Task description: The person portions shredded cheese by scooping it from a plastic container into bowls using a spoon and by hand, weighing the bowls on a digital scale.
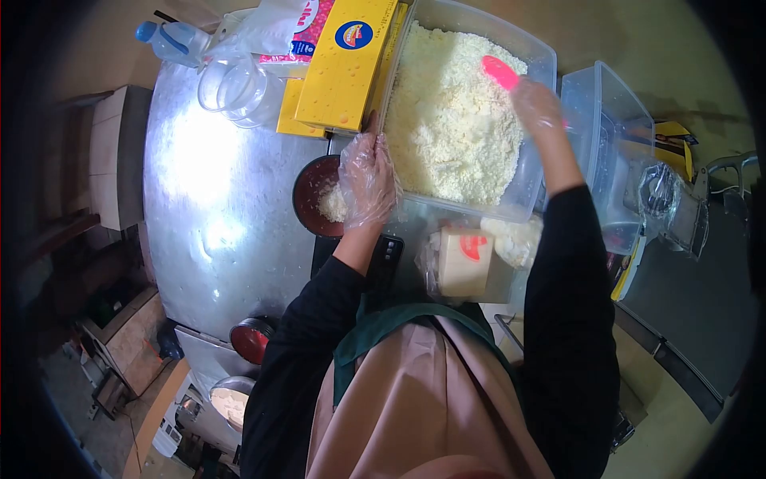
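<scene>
A large clear plastic tub (545,60) holds a heap of pale yellow grated cheese (455,120). My right hand (538,108), in a clear plastic glove, is closed around a pink scoop (500,72) over the cheese's right side. My left hand (369,180), also gloved, has its fingers at the tub's near left corner and appears to grip the wall; its fingertips are partly hidden. Just left of that hand is a dark bowl (307,180), reddish inside, with a little grated cheese in it.
Yellow boxes (339,68), clear round containers (231,88), a pink-and-white bag (291,36) and a bottle (171,41) stand at the back left. A wrapped cheese block (465,263) and a black phone (387,259) lie near me. Another clear tub (610,120) stands right.
</scene>
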### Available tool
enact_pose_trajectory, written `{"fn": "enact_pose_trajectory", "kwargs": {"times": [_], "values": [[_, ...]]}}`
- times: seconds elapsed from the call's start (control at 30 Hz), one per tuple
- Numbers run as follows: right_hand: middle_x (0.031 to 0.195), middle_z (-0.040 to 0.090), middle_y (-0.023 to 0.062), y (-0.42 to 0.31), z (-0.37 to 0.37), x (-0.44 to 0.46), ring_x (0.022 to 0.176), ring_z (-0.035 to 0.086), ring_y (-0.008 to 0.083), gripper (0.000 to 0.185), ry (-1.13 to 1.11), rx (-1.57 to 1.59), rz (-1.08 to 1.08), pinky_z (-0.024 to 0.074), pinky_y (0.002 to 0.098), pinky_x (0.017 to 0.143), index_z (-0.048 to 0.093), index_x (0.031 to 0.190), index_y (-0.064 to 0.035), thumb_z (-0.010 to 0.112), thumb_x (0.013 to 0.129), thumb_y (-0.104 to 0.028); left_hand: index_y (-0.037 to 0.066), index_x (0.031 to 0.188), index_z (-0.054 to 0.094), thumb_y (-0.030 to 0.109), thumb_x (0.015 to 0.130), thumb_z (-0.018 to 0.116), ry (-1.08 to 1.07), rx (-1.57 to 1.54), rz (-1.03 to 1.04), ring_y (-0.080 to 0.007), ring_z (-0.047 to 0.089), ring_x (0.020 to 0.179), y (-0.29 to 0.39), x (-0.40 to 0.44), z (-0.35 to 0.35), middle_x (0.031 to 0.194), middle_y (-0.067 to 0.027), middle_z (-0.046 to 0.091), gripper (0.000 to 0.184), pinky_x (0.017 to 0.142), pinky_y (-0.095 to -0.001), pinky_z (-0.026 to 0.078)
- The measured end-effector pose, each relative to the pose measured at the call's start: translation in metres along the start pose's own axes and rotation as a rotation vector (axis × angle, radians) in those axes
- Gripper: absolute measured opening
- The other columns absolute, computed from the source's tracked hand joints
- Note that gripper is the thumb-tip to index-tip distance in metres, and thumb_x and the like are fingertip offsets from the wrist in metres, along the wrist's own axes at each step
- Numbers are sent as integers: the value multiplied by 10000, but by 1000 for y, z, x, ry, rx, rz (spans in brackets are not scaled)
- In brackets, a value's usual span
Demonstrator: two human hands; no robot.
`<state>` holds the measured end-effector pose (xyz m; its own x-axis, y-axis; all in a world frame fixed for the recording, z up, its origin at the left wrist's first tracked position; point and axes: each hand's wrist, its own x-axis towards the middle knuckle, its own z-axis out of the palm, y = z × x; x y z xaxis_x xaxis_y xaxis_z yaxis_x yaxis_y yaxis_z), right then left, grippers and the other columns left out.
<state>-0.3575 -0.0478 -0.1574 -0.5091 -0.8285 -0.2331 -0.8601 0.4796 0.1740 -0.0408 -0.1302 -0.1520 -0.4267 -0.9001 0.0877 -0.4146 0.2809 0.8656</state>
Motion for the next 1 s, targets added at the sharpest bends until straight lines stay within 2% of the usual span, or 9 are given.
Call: {"fn": "enact_pose_trajectory", "kwargs": {"times": [0.17,0.2,0.4,0.47,0.5,0.6,0.77,0.83,1.0], "values": [[842,634,228,-108,-28,-33,809,645,353,341,-190,268,20,513,430,782,545,1059,25,324,957,-213,68,1264,538,98,909,475,-38,6,-60,-404,560,857,0,0,-3,914,-248,587,362,753,-448,437],[901,651,237,-110,-56,-44,859,662,335,318,-292,255,-33,529,432,773,554,1089,47,459,909,-198,68,1265,536,101,908,478,-24,33,-28,-400,558,856,3,0,-4,910,-245,584,363,756,-447,436],[939,655,236,-5,-35,32,891,652,371,322,-45,116,86,530,440,778,548,1114,48,427,898,-158,69,1275,526,103,906,483,-37,-5,-24,-381,549,851,-3,1,-1,871,-223,572,373,757,-444,429],[959,621,291,1,24,67,915,620,415,391,81,211,112,493,482,810,551,1093,-41,343,942,-336,70,1278,525,100,905,483,-16,-30,-10,-378,547,846,-3,1,0,858,-217,568,377,754,-444,428],[951,624,288,-33,12,62,904,624,412,395,29,304,214,495,494,794,546,1086,-17,321,952,-314,71,1279,525,99,905,482,-34,5,-31,-376,547,842,-1,2,-2,855,-215,568,377,751,-443,428],[735,624,226,-84,-9,6,717,634,378,281,-40,274,-74,505,480,694,513,967,5,368,939,-234,74,1284,522,98,905,484,-69,41,-66,-375,546,836,-3,-2,-3,855,-215,568,382,747,-443,428],[743,642,206,-79,-87,-82,755,654,336,246,-17,293,-141,517,440,691,540,953,14,471,891,-214,80,1285,525,97,900,494,-43,1,-29,-377,546,831,-4,-1,0,859,-216,569,386,741,-446,427],[816,645,226,-81,-111,-89,818,643,353,297,-201,264,-7,503,437,740,557,993,15,461,900,-251,81,1275,535,98,895,502,10,18,-7,-379,546,812,-3,-1,0,843,-223,562,381,726,-441,429],[953,626,259,-72,-45,-54,946,605,386,458,-357,456,-161,464,444,845,540,1104,30,405,943,-378,76,1265,542,96,891,504,-35,37,-43,-383,541,770,1,0,-5,809,-231,543,376,697,-436,429]]}}
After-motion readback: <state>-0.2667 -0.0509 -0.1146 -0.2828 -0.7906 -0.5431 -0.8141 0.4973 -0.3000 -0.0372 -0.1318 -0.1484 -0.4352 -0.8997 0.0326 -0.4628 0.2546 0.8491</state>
